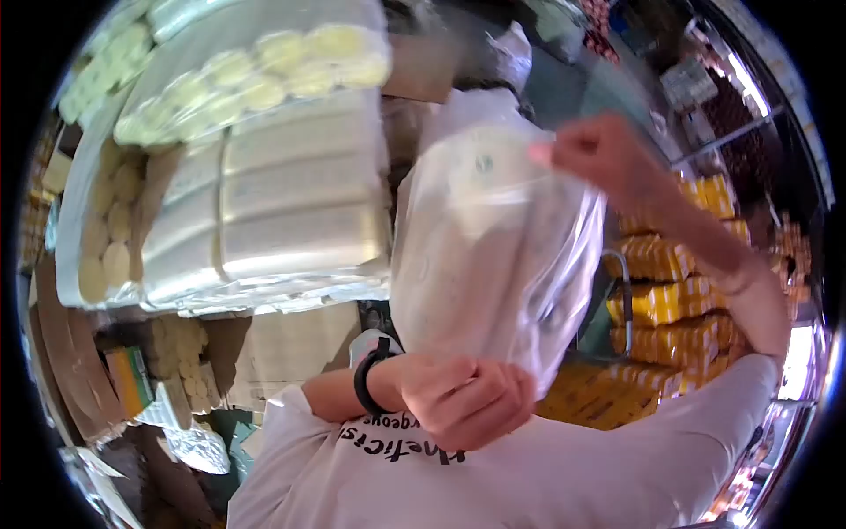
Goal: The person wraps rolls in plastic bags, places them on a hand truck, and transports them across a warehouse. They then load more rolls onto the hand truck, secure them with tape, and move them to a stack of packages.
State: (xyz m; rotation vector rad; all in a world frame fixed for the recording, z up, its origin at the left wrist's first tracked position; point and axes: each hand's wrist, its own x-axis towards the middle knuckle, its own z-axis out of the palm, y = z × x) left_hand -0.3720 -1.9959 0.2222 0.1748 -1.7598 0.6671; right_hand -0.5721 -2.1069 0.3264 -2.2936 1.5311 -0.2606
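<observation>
A clear plastic bag [493, 238] with pale, long, rounded contents stands upright in front of my chest. A small green mark shows near its top. My left hand [471, 401], with a black band on the wrist, is closed in a fist at the bag's near lower end, gripping the plastic. My right hand [599, 159] is raised at the bag's far right edge, its fingers pinched together at the plastic. Motion blurs that hand a little. To the left lies a large plastic-wrapped pack of pale stacked cylinders [291, 194].
Another wrapped pack [273, 66] with round, cream-coloured ends lies on top of the stack. Cardboard boxes [291, 348] stand below it at left. Yellow wrapped bundles [670, 300] are piled at right beside a grey metal handle [624, 300]. Grey floor [573, 75] shows beyond the bag.
</observation>
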